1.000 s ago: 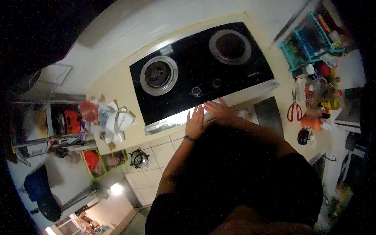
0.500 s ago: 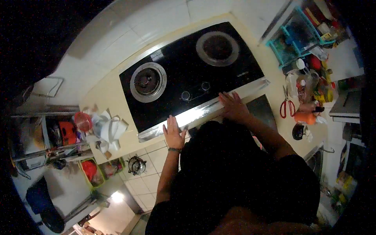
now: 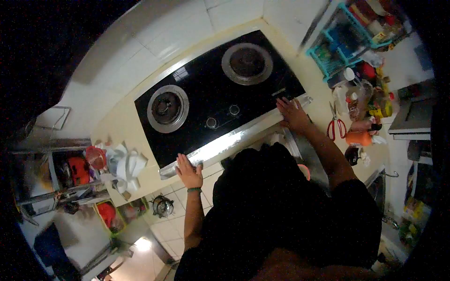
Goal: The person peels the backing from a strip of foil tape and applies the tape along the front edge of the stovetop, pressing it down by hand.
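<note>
The stove [image 3: 199, 89] sits in the pale surface [image 3: 136, 136], its silvery front strip [image 3: 227, 139] between left hand [image 3: 189, 173] and right hand [image 3: 294, 115]. Each grip is flat and wide, clasping nothing; uneven pressure might shift the strip (its fixing isn't visible).

Walled along the top with pale glossy wall tiles [image 3: 187, 30]; paved lower left with cream square floor tiles [image 3: 161, 228]; furnished far left with grey-framed open shelving [image 3: 54, 171]; lit near bottom left by a bright white light [image 3: 143, 244].
</note>
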{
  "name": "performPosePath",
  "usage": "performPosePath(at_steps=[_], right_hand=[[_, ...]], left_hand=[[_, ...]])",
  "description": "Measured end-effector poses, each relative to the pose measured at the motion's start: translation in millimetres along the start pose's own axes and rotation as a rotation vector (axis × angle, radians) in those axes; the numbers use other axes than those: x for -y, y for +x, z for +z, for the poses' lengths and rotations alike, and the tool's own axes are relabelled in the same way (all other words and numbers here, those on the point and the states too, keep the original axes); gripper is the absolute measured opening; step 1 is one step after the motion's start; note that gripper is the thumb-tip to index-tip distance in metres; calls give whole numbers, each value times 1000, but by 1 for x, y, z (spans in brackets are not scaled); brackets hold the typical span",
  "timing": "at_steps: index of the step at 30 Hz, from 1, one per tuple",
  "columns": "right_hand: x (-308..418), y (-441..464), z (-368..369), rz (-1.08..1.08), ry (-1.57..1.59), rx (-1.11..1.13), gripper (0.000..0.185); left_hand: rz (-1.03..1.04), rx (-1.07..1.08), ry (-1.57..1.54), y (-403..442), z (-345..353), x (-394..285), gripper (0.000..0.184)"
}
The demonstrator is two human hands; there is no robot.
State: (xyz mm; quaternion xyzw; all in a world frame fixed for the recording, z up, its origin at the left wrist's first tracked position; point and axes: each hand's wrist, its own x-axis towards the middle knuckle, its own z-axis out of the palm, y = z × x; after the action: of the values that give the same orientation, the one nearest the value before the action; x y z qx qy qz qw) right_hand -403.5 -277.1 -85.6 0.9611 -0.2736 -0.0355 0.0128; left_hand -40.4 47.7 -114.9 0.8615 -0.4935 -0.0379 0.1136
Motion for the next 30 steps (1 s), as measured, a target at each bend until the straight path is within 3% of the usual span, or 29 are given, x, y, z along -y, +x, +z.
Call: performPosePath(at_steps=[5,9,12,15,18,23,25,30], right_hand=[[-20,-6,-5,144,-9,3,77],[-7,-23,-20,225,42,108,76],[10,-28,-22,255,173,23,74],[16,-25,-29,221,181,103,81],[10,-26,-1,192,217,-10,81],[-13,-22,-7,219,133,91,75],[-28,-25,5,202,100,73,72],[-60,-28,3,172,37,30,73]], left_hand=[[-155,-7,13,-3,-10,14,77],[-150,-27,59,-15,-15,10,77],[-172,-10,82,-18,-7,13,77],[-218,6,97,-18,-1,15,77],[-268,21,144,-16,-2,15,76],[-271,-16,179,-13,2,31,72],[-353,43,168,-10,-5,31,71],[-324,-20,314,-14,12,67,72]])
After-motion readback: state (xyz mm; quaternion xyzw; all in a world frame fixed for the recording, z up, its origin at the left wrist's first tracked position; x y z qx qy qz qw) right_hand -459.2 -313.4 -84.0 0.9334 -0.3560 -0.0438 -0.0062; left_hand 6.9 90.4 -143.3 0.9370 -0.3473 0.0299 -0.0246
